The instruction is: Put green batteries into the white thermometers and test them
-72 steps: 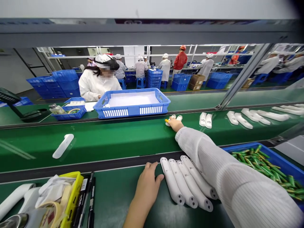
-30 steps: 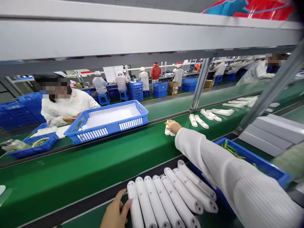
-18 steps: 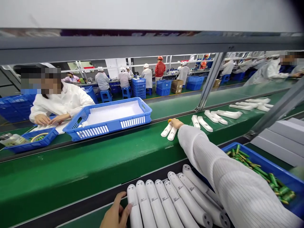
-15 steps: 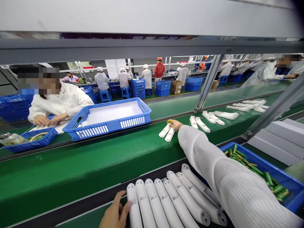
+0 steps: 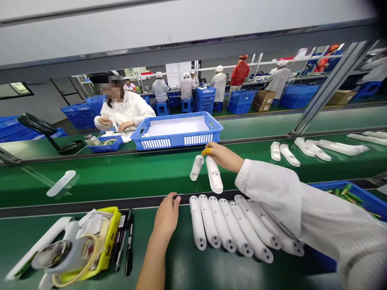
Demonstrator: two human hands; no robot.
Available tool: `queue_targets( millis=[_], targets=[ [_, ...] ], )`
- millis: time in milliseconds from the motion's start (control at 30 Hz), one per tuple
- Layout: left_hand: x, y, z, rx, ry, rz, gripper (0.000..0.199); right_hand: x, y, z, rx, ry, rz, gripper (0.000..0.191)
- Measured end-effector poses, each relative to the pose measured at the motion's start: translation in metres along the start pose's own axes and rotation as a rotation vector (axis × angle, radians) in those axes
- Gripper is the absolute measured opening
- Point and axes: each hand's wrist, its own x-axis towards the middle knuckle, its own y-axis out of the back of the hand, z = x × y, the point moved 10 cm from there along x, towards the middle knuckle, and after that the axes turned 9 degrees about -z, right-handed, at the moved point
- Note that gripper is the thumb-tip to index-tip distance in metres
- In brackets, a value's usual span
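My right hand (image 5: 225, 157) reaches over the green belt, its fingers closed on the end of a white curved plastic shell (image 5: 214, 175). Yellow covers one fingertip. Just left of it is a second white shell (image 5: 197, 167), tilted; whether my fingers also grip it I cannot tell. My left hand (image 5: 167, 211) hovers near the belt's near edge, empty, thumb and fingers slightly apart. To its right, a row of several white curved shells (image 5: 198, 225) lies side by side on the green bench, with two small dark holes in their near ends.
Several more white shells (image 5: 289, 155) lie on the belt at right, one (image 5: 61, 183) at left. A blue crate (image 5: 177, 141) stands beyond the belt, beside a co-worker (image 5: 127, 108). A yellow basket (image 5: 113, 217), pens (image 5: 129, 245) and a blue battery bin (image 5: 365, 197) sit nearby.
The view has swung left. My right hand has taken hold of a shell and brought it nearer. My left hand has moved off the end of the shell row.
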Motion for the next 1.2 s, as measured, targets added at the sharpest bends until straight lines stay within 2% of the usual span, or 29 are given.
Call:
queue_targets(
  millis=[67,133,300,367,433,500,567,633,767,833,900,967,1067,1200],
  targets=[
    [0.001,-0.001,0.001,-0.003,-0.031,0.013,0.045,0.001,-0.014,-0.04,0.014,0.098,-0.034,0.026],
    [0.003,-0.003,0.001,-0.008,-0.051,0.029,0.044,0.0,-0.028,-0.068,0.035,0.172,-0.059,0.023],
    [0.007,0.005,-0.009,-0.019,-0.027,0.078,0.037,-0.002,-0.05,-0.108,0.11,0.27,-0.096,0.012],
    [0.003,0.02,-0.015,0.001,0.021,0.154,0.029,-0.001,-0.051,-0.117,0.145,0.271,-0.097,0.01],
    [-0.004,0.043,-0.022,0.03,0.078,0.295,0.028,0.002,-0.05,-0.124,0.184,0.251,-0.093,0.01],
    [-0.012,0.064,-0.029,0.051,0.123,0.44,0.038,0.006,-0.054,-0.129,0.22,0.217,-0.095,0.012],
    [-0.014,0.074,-0.034,0.059,0.142,0.503,0.046,0.007,-0.068,-0.135,0.244,0.193,-0.131,0.012],
    [-0.008,0.073,-0.038,0.058,0.14,0.466,0.044,0.006,-0.09,-0.142,0.247,0.194,-0.202,0.01],
    [0.001,0.055,-0.036,0.056,0.119,0.308,0.034,-0.001,-0.132,-0.149,0.183,0.222,-0.345,0.003],
    [0.0,0.046,-0.032,0.054,0.109,0.231,0.031,0.002,-0.143,-0.143,0.14,0.224,-0.398,0.002],
    [-0.002,0.034,-0.026,0.039,0.092,0.135,0.028,0.011,-0.148,-0.132,0.107,0.219,-0.441,0.009],
    [-0.004,0.019,-0.021,0.012,0.072,0.023,0.025,0.03,-0.146,-0.117,0.075,0.187,-0.442,0.018],
    [-0.007,-0.006,-0.016,-0.045,0.061,-0.14,0.018,0.07,-0.143,-0.095,0.005,0.085,-0.358,0.022],
    [-0.007,-0.026,-0.014,-0.113,0.055,-0.269,0.02,0.119,-0.163,-0.084,-0.059,-0.027,-0.323,0.032]
  ],
)
